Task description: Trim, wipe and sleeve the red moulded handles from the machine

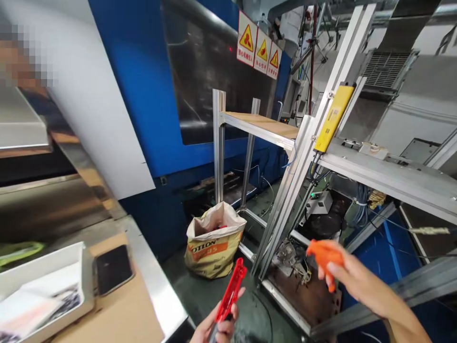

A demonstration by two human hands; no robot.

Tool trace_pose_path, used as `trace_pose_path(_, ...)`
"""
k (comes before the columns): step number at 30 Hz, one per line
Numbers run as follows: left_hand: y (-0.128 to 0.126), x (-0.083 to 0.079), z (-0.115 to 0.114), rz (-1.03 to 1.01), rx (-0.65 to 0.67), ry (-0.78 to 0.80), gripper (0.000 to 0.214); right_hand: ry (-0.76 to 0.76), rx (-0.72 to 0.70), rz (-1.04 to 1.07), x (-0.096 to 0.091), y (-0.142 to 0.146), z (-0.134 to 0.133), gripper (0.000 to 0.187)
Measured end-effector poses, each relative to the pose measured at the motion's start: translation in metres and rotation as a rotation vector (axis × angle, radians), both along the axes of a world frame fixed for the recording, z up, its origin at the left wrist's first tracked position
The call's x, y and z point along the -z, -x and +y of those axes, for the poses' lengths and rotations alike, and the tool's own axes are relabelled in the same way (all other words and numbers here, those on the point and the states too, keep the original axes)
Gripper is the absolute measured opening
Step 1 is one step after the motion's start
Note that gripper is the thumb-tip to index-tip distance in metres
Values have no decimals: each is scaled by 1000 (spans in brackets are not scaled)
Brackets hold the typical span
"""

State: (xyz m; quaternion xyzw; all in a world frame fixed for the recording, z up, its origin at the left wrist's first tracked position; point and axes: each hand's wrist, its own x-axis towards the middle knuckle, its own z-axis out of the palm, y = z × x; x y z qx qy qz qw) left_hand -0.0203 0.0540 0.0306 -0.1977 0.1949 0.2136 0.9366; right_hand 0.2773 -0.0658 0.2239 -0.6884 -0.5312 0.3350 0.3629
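Note:
My left hand (217, 328) is low in the middle of the view, fingers wrapped round a red hand tool (231, 289) that points up and to the right. My right hand (352, 278) is raised at the right, closed on an orange plastic part (323, 257) whose end sticks out below the fingers. Both hands hover over the dark floor, between the steel table and the aluminium frame. An open paper sack (213, 240) with red pieces inside stands on the floor just beyond the left hand.
A steel table (157, 281) at the left carries cardboard, a black phone (112, 269) and a white tray (46, 281). Behind stands a blue machine (143, 85) with warning signs (259, 45). An aluminium frame (307, 143) with a yellow sensor bar (333, 116) rises at right.

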Motion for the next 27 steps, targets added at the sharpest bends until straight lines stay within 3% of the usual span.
trace_pose_path(3,-15,8,-4,203,57,-254,44,317,-133,-407,24,19,-8,35)
trace_pose_path(6,-28,21,-8,499,116,-568,56,507,-286,-676,27,37,-10,32)
trace_pose_path(10,-33,37,-6,883,33,-1146,68,477,-335,-827,27,49,-2,36)
trace_pose_path(12,-29,39,-5,1008,10,-1341,65,449,-401,-827,31,50,4,35)
trace_pose_path(14,-26,37,-7,1080,20,-1403,57,431,-460,-820,35,50,11,31)
trace_pose_path(18,-23,30,-18,1258,38,-1514,47,378,-362,-880,38,53,21,33)
trace_pose_path(22,-20,26,-28,1397,16,-1599,44,347,-493,-848,43,59,26,31)
trace_pose_path(25,-14,27,-30,1496,1,-1621,41,300,-400,-864,50,62,31,35)
trace_pose_path(27,-9,28,-31,1545,-8,-1596,38,274,-453,-852,54,64,34,36)
